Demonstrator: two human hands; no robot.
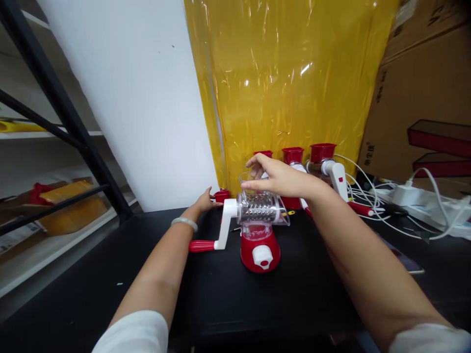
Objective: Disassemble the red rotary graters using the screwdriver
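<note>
A rotary drum grater [260,252] with a red base, white suction knob and metal drum [257,207] stands upright on the black table. Its white crank with a red handle [202,246] points left. My right hand [268,174] is on the clear hopper at the top, with thumb and bent fingers about its rim; part of the hopper is hidden behind it. Farther back, my left hand [206,200] reaches out beside the crank, thumb and fingers apart, at the left side of a red food pusher [222,195]. Whether it touches the pusher, I cannot tell.
More graters with red tops [323,152] stand behind my right arm. White cables and a power strip [415,198] lie at the right, near a flat tablet-like device [403,257]. A yellow plastic curtain [294,88], a cardboard box [423,98] and a shelf rack [55,93] border the table [221,304].
</note>
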